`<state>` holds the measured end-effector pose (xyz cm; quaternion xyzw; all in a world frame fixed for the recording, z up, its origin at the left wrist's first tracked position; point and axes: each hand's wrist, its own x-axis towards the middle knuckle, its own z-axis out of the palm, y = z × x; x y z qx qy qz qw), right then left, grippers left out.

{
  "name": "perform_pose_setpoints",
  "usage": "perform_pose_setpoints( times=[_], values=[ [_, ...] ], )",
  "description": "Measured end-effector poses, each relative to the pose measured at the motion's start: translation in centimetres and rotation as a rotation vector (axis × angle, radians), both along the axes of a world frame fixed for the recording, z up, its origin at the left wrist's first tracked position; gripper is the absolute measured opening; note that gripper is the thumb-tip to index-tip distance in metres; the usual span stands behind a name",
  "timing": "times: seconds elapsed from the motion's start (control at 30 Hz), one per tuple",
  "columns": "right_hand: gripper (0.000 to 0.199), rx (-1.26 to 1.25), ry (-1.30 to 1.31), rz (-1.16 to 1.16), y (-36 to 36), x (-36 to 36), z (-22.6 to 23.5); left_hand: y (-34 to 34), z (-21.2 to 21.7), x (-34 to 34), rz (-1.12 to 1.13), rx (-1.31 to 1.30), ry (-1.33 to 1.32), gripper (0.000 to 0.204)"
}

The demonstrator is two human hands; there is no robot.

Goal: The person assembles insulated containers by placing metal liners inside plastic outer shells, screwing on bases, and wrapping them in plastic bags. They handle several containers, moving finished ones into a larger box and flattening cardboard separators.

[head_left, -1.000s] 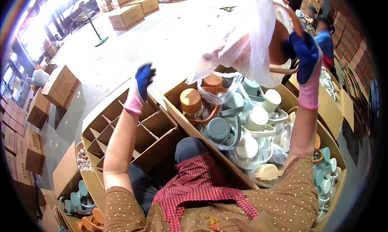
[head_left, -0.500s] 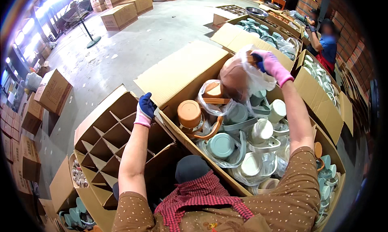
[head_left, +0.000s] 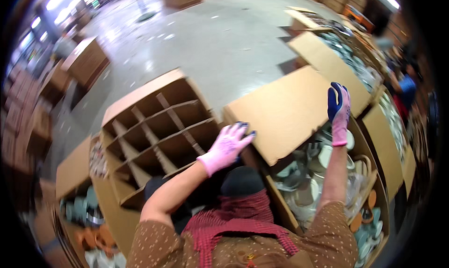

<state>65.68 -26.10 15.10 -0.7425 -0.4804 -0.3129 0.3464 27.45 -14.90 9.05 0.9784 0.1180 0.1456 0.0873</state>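
My left hand (head_left: pixel 225 149), in a pink and blue glove, has its fingers spread at the left edge of a cardboard flap (head_left: pixel 285 111). Near the flap's right end my right hand (head_left: pixel 339 110), gloved alike, is raised with its fingers stretched out, holding nothing. The flap lies over the far part of a large carton and hides what is under it. In the uncovered near part, white cups (head_left: pixel 307 192) and grey-green ones sit among clear plastic bags. Whether either hand presses on the flap cannot be told.
Left of the carton stands an open box with cardboard dividers (head_left: pixel 152 135). Cartons of green and orange items (head_left: pixel 100 237) sit at lower left. More open cartons (head_left: pixel 388 151) line the right side, where a person in blue (head_left: pixel 407 88) works. Closed boxes (head_left: pixel 85 62) stand at far left.
The flap has swung inward over the carton, covering its far items. My right hand no longer holds the bagged brown container. My left hand has moved right, and the view has shifted.
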Motion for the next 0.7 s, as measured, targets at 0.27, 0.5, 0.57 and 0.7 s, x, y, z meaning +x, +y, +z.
perform_pose_setpoints(
  times=[0.27, 0.5, 0.57, 0.7],
  values=[
    [0.081, -1.012, 0.165, -0.086, 0.9, -3.4, -10.9, -5.1, -1.6, -24.7, 0.826, -0.569, -0.570, 0.029],
    [0.029, -0.652, 0.468, 0.444, 14.8, -10.1, 0.0, -10.2, -18.3, -38.1, 0.939, -1.351, -1.130, 0.050],
    [0.037, -0.678, 0.957, 0.627, 20.7, -17.6, -1.6, -6.6, -12.6, -36.2, 0.772, -2.035, -1.777, 0.058],
    [0.041, -1.047, 0.406, 0.547, 32.9, -20.0, -13.6, -2.2, -17.7, -36.3, 1.103, -2.200, -1.868, 0.067]
  ],
)
